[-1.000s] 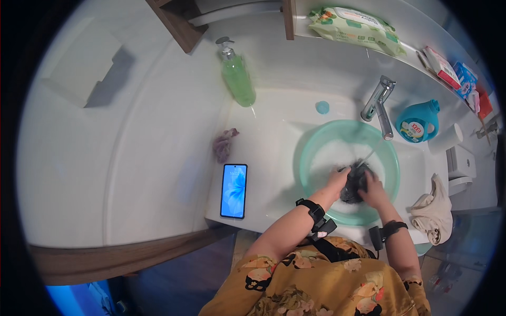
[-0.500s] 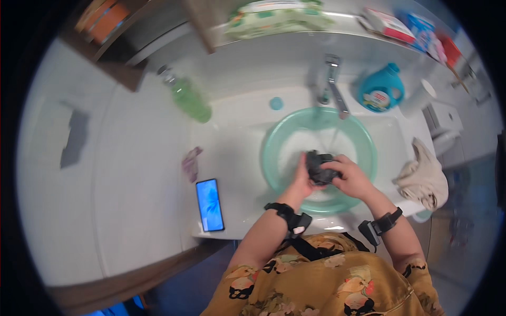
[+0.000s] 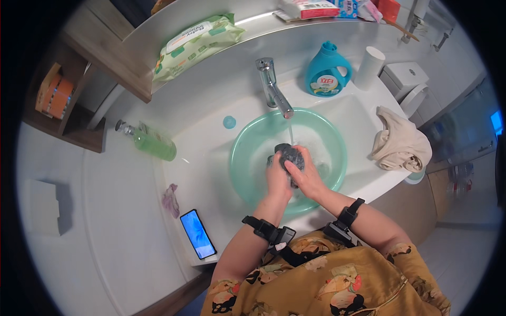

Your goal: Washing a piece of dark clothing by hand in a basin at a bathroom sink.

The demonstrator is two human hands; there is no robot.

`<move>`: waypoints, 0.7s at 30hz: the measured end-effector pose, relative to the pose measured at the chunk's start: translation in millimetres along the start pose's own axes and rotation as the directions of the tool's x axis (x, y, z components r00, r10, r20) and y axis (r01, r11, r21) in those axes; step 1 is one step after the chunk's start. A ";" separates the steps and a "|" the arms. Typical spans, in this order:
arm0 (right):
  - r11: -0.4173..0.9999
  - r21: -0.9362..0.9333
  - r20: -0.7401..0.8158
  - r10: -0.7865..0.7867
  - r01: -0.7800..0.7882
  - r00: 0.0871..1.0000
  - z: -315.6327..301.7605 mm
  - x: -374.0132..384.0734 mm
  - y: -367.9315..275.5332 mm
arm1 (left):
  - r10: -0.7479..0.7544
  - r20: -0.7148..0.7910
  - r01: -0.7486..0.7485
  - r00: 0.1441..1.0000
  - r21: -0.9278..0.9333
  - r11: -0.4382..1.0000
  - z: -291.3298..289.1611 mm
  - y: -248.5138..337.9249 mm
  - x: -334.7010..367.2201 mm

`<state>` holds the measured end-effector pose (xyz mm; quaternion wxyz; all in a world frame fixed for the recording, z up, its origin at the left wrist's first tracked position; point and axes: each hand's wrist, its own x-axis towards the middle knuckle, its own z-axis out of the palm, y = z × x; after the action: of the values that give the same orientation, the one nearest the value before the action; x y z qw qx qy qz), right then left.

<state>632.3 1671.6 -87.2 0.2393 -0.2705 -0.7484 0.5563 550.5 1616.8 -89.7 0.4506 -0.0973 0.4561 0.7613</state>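
Observation:
My left hand (image 3: 278,178) and my right hand (image 3: 310,178) are closed together around a wet, bunched-up dark grey cloth (image 3: 289,155). They hold it over a round green plastic basin (image 3: 244,162), whose water is white with suds. From the chrome faucet (image 3: 271,88), a thin stream of water (image 3: 290,130) runs down right at the cloth. The cloth's lower part and some fingertips are hidden by my hands, so its exact kind cannot be made out. Each of my forearms wears a black strap with a small device.
Around the basin is a white sink counter (image 3: 203,152). A phone (image 3: 198,234) and a small purple cloth (image 3: 171,200) lie at the left, near a green bottle (image 3: 153,145). Behind stands a blue detergent jug (image 3: 326,73); a beige garment (image 3: 399,141) drapes over the right edge.
My view has turned, so the counter appears rotated and shifted left. My hands have drawn closer together on the dark grey cloth, now beneath the running stream.

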 end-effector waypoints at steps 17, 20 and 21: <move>0.963 -0.205 -0.041 0.172 -0.177 0.984 -57.0 7.8 47.6 | -0.008 -0.036 0.030 0.999 0.660 0.750 -21.5 19.5 22.1; 0.846 0.183 -0.033 0.515 -0.501 0.857 -53.4 9.1 44.1 | 0.122 0.131 -0.175 0.984 0.840 0.514 -52.9 8.8 33.1; 0.845 0.179 -0.031 0.517 -0.504 0.855 -52.8 10.4 49.2 | 0.185 0.353 -0.387 0.917 0.900 0.202 -54.1 6.7 30.5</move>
<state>666.3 1727.3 -119.8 0.1331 -0.4605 -0.5911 0.6487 513.6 1591.4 -133.3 0.3030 0.3454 0.7915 0.4031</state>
